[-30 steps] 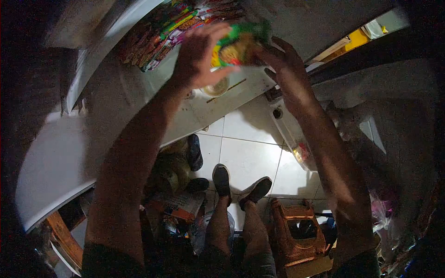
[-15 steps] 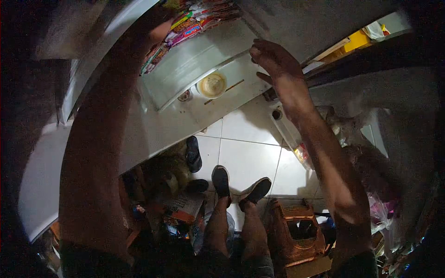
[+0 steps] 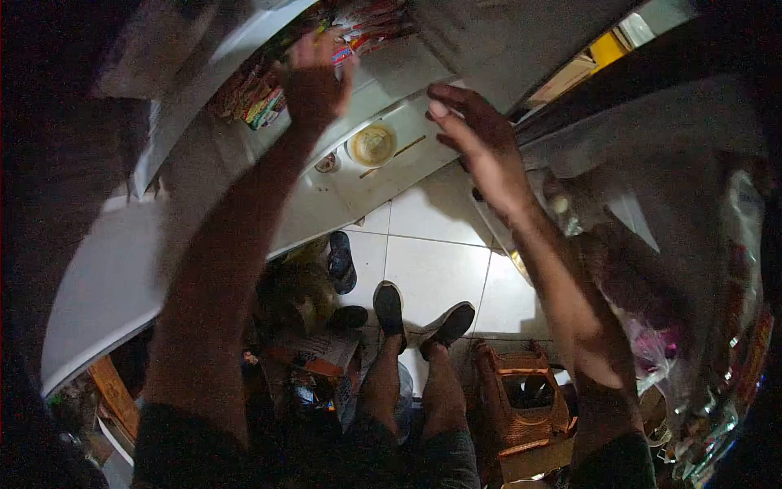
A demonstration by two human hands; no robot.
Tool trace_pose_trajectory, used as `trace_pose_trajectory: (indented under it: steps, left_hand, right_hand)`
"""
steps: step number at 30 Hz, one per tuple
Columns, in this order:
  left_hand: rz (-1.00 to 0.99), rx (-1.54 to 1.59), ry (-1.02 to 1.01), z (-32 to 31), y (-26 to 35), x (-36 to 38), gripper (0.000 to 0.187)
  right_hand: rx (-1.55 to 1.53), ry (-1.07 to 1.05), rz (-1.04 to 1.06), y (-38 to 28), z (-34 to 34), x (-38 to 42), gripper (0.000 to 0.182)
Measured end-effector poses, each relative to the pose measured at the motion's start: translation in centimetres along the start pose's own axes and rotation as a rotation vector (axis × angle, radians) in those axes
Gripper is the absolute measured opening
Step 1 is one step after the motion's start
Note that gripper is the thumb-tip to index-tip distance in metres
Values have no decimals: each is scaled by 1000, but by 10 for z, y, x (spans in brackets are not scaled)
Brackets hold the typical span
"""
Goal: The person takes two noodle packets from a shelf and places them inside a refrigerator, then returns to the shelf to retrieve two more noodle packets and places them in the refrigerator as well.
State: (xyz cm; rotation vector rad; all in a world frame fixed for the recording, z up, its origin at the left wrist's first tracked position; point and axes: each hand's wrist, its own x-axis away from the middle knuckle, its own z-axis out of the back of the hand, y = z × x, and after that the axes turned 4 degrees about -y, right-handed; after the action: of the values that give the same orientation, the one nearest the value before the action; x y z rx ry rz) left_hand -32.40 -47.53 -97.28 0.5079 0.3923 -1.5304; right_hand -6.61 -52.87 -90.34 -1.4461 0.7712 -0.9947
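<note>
My left hand (image 3: 316, 81) is raised in front of the colourful packets (image 3: 261, 104) on a pale shelf (image 3: 407, 61); its fingers are spread, with nothing seen between them. To the right, my right hand (image 3: 476, 122) hangs over the shelf's front edge, fingers bent and apart, holding nothing visible. Below and between the hands, a round cream-coloured bowl (image 3: 372, 147) rests on a lower pale surface (image 3: 305, 213). Beside it are a small round container (image 3: 327, 162) and a thin brown stick (image 3: 394, 156).
White floor tiles (image 3: 432, 261) lie below, with my dark shoes (image 3: 388, 306) on them. A loose dark slipper (image 3: 341, 262) lies to the left. An orange-brown plastic stool (image 3: 525, 407) stands at lower right, near clear plastic bags (image 3: 652, 350). A yellow object (image 3: 606, 50) is at upper right.
My left hand has come down and right, away from the packets' upper edge, and more packets show at left. My right hand has shifted slightly down. The view has turned a little.
</note>
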Motion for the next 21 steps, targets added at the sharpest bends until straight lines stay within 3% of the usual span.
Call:
trace_pose_trajectory:
  steps: [1,2,7,11,14,17,21]
  left_hand:
    - [9,68,-98,10,23,14,55]
    - [-48,317,-45,10,35,31,50]
    - [214,765,-347,108,129,90,38]
    - [279,959,-468,203,157,113,32]
    - [354,1111,-538,268,161,124,28]
    - [356,1176,-605,335,157,110,26]
    - [179,1195,-574,404,176,69,25]
  right_hand:
    - [-62,5,3,-4,0,7,55]
    - [-64,4,4,-9,-2,18,55]
    - [-278,120,-97,-27,-3,81,46]
    - [-508,287,-241,-75,-26,164,32]
    - [-424,250,-278,-111,-43,222,29]
    - [-413,180,-219,-174,-49,257,30]
    - [-417,161,-11,-255,-8,294,31]
